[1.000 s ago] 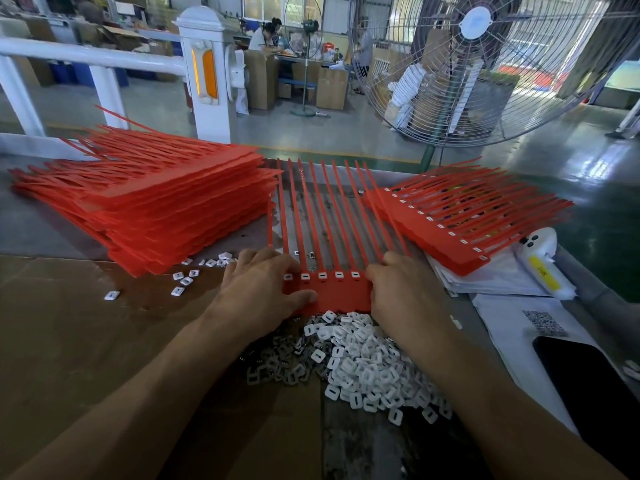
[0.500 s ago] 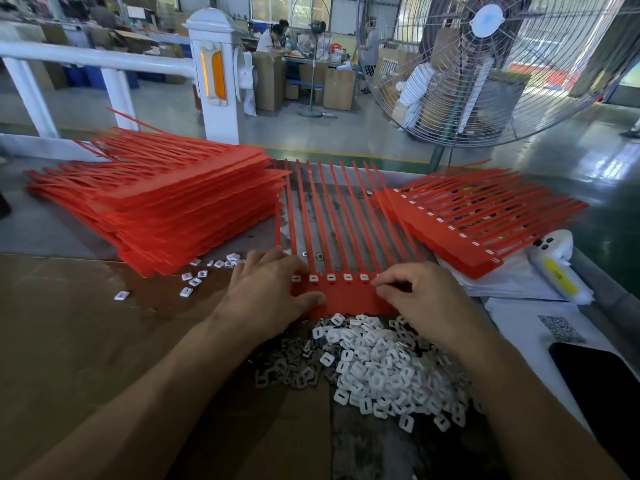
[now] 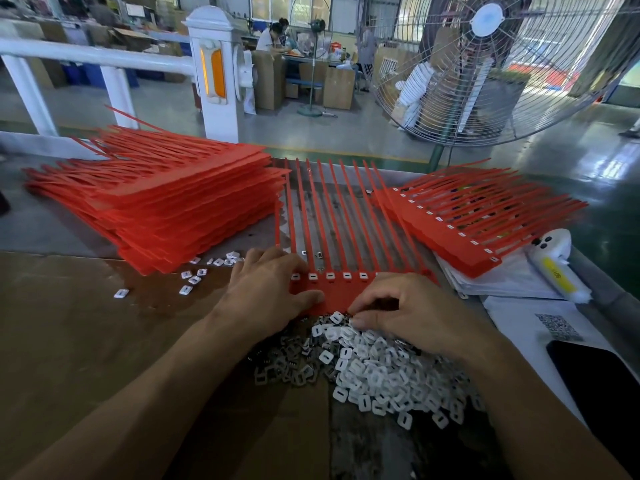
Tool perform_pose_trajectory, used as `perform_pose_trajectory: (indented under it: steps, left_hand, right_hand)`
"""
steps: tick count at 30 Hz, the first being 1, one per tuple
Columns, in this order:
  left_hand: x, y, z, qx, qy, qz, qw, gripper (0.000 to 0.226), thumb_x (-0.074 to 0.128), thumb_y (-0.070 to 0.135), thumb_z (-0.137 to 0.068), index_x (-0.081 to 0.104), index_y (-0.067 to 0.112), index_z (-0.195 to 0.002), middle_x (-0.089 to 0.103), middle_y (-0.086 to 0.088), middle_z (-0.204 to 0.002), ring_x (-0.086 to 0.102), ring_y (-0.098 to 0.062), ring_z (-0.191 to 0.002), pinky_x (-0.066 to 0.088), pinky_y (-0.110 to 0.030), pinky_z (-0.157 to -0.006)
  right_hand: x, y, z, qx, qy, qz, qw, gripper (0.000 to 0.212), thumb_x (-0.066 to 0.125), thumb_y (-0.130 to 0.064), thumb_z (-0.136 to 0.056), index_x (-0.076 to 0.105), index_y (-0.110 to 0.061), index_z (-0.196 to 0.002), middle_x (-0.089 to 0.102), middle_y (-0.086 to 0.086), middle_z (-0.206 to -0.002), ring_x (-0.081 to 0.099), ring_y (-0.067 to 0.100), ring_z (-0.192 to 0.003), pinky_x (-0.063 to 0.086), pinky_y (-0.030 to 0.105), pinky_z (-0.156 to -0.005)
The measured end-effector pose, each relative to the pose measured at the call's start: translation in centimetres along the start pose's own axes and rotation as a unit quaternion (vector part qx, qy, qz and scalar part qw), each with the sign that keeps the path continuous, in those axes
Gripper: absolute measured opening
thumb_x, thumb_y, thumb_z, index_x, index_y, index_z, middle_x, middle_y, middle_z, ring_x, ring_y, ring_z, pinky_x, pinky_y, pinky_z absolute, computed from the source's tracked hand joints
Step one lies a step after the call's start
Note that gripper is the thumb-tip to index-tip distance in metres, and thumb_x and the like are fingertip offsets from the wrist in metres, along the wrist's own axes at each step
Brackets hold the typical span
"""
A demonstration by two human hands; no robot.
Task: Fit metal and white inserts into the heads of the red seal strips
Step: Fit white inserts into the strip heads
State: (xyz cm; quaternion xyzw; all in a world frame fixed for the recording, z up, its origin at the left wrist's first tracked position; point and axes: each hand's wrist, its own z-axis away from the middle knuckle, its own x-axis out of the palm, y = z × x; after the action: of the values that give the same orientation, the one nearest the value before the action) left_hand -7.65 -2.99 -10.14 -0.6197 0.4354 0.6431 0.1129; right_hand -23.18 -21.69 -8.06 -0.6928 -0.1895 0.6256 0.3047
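- That big stack of red strips [image 3: 156,206] on the left of the desk [image 3: 69,323] leans toward you, with loose white inserts [image 3: 194,277] scattered right at its foot. Bump it with your elbow and I reckon the lot slides over them.
- Your left hand [image 3: 266,289] lies flat on the head bar of the seal strip sheet [image 3: 332,289], fingers straight, thumb along the near edge, grasping nothing. If that pressure eases, the sheet probably skates while you're seating an insert.
- Five heads in the row between your hands already show white inserts [image 3: 329,276]; the heads under your hands are hidden, so it's easy to skip one.
- Your right hand [image 3: 415,313] has its fingers curled down at the near edge of the bar, right where the pile begins. Can't tell if that grip holds an insert or nothing.
- The metal inserts [image 3: 287,365] and the white insert pile [image 3: 381,372] touch and mix at the seam, so you could grab the wrong kind by feel.
- The finished strips [image 3: 467,220] sit tilted on papers [image 3: 502,285] at the right, so they could slip.
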Motion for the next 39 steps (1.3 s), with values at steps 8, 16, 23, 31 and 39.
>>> perform_pose_trajectory:
  steps: [8, 16, 23, 31, 39]
  left_hand:
    - [0.0, 0.2, -0.1, 0.000, 0.000, -0.003, 1.000, 0.057, 0.062, 0.069, -0.084, 0.054, 0.041, -0.133, 0.048, 0.013, -0.141, 0.029, -0.015, -0.136, 0.024, -0.041, -0.114]
    - [0.1, 0.0, -0.2, 0.000, -0.002, 0.000, 1.000, 0.058, 0.061, 0.070, -0.084, 0.054, 0.041, -0.134, 0.047, 0.013, -0.141, 0.029, -0.016, -0.137, 0.023, -0.042, -0.115]
    - [0.2, 0.0, -0.2, 0.000, 0.000, 0.003, 1.000, 0.058, 0.061, 0.071, -0.083, 0.054, 0.042, -0.133, 0.048, 0.014, -0.139, 0.028, -0.014, -0.136, 0.023, -0.041, -0.114]
    - [0.2, -0.2, -0.3, 0.000, -0.003, 0.007, 1.000, 0.059, 0.061, 0.071, -0.083, 0.054, 0.042, -0.134, 0.047, 0.015, -0.140, 0.027, -0.013, -0.136, 0.022, -0.042, -0.116]
    - [0.3, -0.3, -0.4, 0.000, -0.006, 0.007, 1.000, 0.059, 0.060, 0.073, -0.082, 0.053, 0.044, -0.132, 0.048, 0.016, -0.138, 0.029, -0.013, -0.133, 0.025, -0.043, -0.114]
  right_hand:
    - [0.2, -0.1, 0.0, -0.004, -0.016, 0.022, 1.000, 0.006, 0.080, -0.037, -0.088, 0.076, -0.037, -0.092, 0.064, -0.025, -0.097, 0.062, -0.003, -0.088, 0.045, 0.012, -0.071]
    - [0.4, -0.2, 0.2, 0.004, -0.021, -0.011, 1.000, 0.011, 0.079, -0.033, -0.090, 0.068, -0.035, -0.086, 0.069, -0.018, -0.075, 0.061, -0.001, -0.061, 0.045, 0.015, -0.056]
    - [0.5, -0.2, 0.1, -0.009, 0.108, -0.109, 0.988, 0.014, 0.076, -0.021, -0.093, 0.073, -0.034, -0.093, 0.073, -0.009, -0.089, 0.068, 0.005, -0.082, 0.054, 0.021, -0.076]
    - [0.5, -0.2, -0.2, 0.005, 0.163, -0.120, 0.979, 0.022, 0.075, -0.017, -0.093, 0.077, -0.038, -0.096, 0.072, -0.015, -0.092, 0.068, 0.003, -0.088, 0.055, 0.027, -0.079]
    - [0.0, 0.7, -0.2, 0.056, 0.259, -0.121, 0.956, 0.015, 0.071, -0.025, -0.095, 0.077, -0.038, -0.094, 0.071, -0.029, -0.089, 0.063, -0.013, -0.084, 0.044, 0.008, -0.069]
